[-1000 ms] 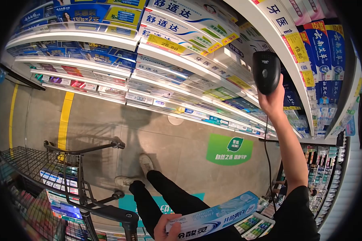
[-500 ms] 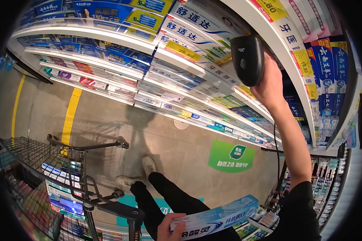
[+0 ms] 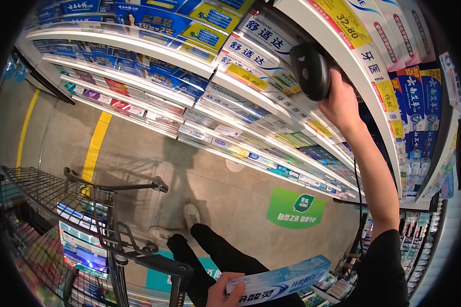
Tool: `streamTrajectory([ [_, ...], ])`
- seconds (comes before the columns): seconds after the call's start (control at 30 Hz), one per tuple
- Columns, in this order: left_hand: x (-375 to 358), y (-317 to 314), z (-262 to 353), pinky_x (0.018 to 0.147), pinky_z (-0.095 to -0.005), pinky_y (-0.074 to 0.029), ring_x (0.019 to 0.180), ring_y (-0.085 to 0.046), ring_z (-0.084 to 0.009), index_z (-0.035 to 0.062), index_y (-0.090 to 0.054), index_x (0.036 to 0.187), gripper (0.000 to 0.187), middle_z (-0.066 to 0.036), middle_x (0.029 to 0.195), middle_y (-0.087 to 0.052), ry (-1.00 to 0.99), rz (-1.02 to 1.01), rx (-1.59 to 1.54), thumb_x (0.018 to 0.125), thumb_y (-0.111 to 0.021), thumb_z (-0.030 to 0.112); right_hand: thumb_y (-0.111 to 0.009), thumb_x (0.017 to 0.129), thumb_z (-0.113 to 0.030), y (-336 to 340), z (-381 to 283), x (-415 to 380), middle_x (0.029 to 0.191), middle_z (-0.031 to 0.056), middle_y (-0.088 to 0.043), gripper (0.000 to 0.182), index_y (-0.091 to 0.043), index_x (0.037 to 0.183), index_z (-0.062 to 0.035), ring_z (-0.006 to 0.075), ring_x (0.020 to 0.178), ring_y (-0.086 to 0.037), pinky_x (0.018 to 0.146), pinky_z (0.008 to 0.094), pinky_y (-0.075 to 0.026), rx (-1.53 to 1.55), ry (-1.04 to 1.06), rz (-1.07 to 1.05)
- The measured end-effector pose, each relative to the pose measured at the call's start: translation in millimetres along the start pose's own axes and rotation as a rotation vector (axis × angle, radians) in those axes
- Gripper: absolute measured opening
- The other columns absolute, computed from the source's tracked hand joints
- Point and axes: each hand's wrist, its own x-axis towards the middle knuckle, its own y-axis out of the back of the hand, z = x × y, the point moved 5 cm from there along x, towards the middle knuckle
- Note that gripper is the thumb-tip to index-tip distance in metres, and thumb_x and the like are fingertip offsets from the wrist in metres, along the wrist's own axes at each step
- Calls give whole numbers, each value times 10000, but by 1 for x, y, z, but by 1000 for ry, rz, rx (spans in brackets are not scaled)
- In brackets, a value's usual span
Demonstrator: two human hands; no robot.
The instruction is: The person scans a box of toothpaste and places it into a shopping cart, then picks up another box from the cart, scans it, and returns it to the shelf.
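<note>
My right hand (image 3: 340,102) is wrapped round a black handheld scanner (image 3: 310,71), up in front of the shelves, with its cable (image 3: 360,204) hanging below. Beside the scanner stand white and blue toothpaste boxes (image 3: 253,56) stacked on a shelf. Low in the view, my left hand (image 3: 221,292) grips one end of a long light-blue and white toothpaste box (image 3: 287,280), which lies across in front of my legs.
A black wire shopping cart (image 3: 41,192) stands at the left. Shelves (image 3: 133,48) of boxed goods run across the top and down the right. A green sticker (image 3: 296,207) and yellow lines (image 3: 96,148) mark the floor.
My right hand and the scanner have shifted slightly up and left. The camera view has moved a little, so the shelves and the cart sit slightly lower and further right.
</note>
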Motion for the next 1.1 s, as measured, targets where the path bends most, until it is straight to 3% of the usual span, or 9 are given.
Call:
streamTrajectory([
  [0.1,0,0,0,715,-250,-431,818,-538,-125,1,-547,1039,218,-69,868,-563,-6,1,5,928,-494,180,-638,700,-62,-5,7,-4,777,239,-602,495,-396,1131,-43,425,732,-594,620,490,-474,14,56,34],
  [0.5,1,-1,-1,690,-241,-434,803,-537,-114,6,-549,1042,222,-61,887,-562,2,21,22,936,-493,192,-680,702,-86,-6,12,-10,795,214,-608,481,-409,1098,-49,409,767,-598,631,473,-469,65,39,57],
  [0.6,1,-2,-2,691,-240,-432,797,-531,-110,11,-549,1042,217,-59,879,-562,-2,10,6,936,-496,193,-698,680,-98,-7,15,-14,864,246,-592,558,-405,1151,-37,433,821,-581,676,481,-467,69,2,20],
  [0.7,3,1,-9,695,-240,-430,794,-526,-107,13,-545,1028,203,-56,869,-564,-10,24,-10,936,-494,187,-701,648,-75,0,4,-19,1030,295,-542,776,-316,1315,14,462,960,-537,790,467,-459,-11,114,178],
  [0.77,5,3,-23,700,-241,-427,796,-523,-104,11,-541,1014,195,-53,862,-565,-29,48,-12,937,-492,183,-696,641,-78,-7,10,-21,1130,320,-479,889,-224,1389,9,499,1010,-488,837,479,-438,20,168,160],
  [0.83,2,4,-28,712,-251,-434,804,-527,-104,13,-537,1001,186,-52,838,-569,-38,105,-39,940,-487,181,-709,601,-74,-10,21,-23,1094,300,-484,745,-366,1259,-10,483,960,-509,806,503,-446,96,16,79],
  [0.97,-35,3,-8,715,-263,-439,789,-536,-115,11,-559,986,192,-53,827,-575,-180,277,-24,920,-498,181,-643,601,-12,-2,17,-28,1105,298,-485,686,-380,1233,11,476,1003,-493,849,484,-441,85,-33,-12],
  [1.03,-62,3,6,706,-262,-436,778,-537,-115,11,-569,978,206,-50,820,-574,-247,392,-39,909,-507,195,-629,603,-3,-2,19,-28,1130,299,-473,676,-381,1231,14,476,1039,-474,866,486,-432,180,-73,-162],
  [1.1,-94,6,17,694,-256,-432,768,-537,-112,13,-580,968,219,-44,812,-572,-245,501,-68,899,-517,211,-628,607,-1,-4,22,-30,1145,298,-466,674,-381,1234,13,477,1055,-464,879,487,-427,217,-39,-118],
])
